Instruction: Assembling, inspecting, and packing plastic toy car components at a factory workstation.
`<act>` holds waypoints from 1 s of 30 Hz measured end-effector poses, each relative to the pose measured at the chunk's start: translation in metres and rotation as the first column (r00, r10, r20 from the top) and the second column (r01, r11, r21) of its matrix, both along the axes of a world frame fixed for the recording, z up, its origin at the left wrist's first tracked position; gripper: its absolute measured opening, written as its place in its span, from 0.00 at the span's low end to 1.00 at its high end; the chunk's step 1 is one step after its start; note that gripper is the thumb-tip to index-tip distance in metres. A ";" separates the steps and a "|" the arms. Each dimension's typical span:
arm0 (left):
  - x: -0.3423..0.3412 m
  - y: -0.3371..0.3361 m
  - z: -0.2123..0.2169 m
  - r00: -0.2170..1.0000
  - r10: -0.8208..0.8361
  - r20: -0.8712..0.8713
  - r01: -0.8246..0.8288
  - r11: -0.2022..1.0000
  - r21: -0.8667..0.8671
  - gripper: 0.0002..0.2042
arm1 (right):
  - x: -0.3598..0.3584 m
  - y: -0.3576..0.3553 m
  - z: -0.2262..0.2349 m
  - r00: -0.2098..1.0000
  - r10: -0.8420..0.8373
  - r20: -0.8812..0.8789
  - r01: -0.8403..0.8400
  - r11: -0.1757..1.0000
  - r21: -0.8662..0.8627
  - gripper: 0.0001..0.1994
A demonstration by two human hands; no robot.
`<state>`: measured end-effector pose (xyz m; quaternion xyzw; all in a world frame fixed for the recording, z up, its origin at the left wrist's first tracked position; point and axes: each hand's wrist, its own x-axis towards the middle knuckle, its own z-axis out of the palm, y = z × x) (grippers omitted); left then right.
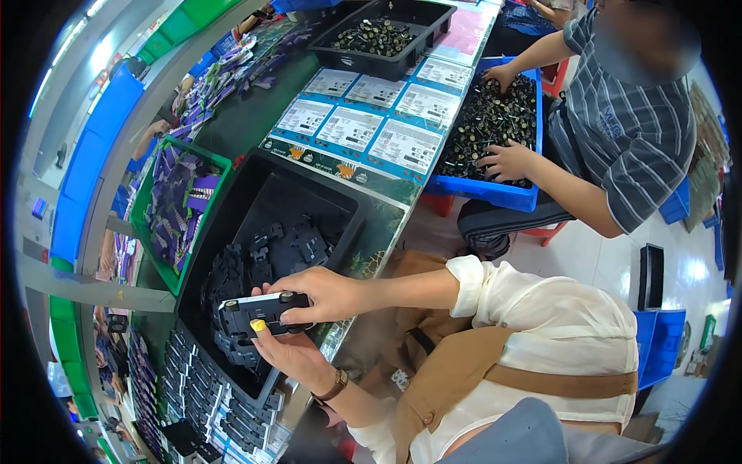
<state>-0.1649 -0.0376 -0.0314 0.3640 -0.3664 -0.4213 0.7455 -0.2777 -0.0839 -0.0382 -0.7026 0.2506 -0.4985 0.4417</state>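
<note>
**Small wheeled car (267, 313), underside up, held over the black tray (290, 197)**

We work at a long green surface (251, 124) that carries the black tray. Up and right of the tray in view, a co-worker (638, 131) has both hands among small dark parts in a blue tub (487, 195). The tray itself holds loose black parts (309, 243). Left of it stands a green crate (220, 160) of purple pieces; below it lie rows of black-and-white pieces (185, 379).

Our right grip (328, 295) is closed to about the car's thickness: thumb flat on the black underside, fingers round the far edge. Our left grip (297, 362) touches the car's lower side with a yellow-tipped digit; its other fingers are largely hidden, so we cannot tell how closed it is.
</note>
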 end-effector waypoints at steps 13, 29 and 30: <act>0.000 0.026 0.011 0.982 0.130 -0.137 -0.116 0.988 0.102 0.23 | 0.013 0.028 0.006 0.970 0.090 0.224 -0.150 0.952 0.267 0.21; 0.014 0.046 -0.003 0.950 0.083 -0.301 -0.116 0.989 -0.091 0.17 | 0.020 0.039 0.013 0.978 0.172 0.118 -0.196 0.951 0.238 0.16; 0.014 0.047 -0.003 0.949 0.084 -0.303 -0.116 0.989 -0.088 0.17 | 0.018 0.038 0.014 0.986 0.158 0.056 -0.167 0.961 0.223 0.16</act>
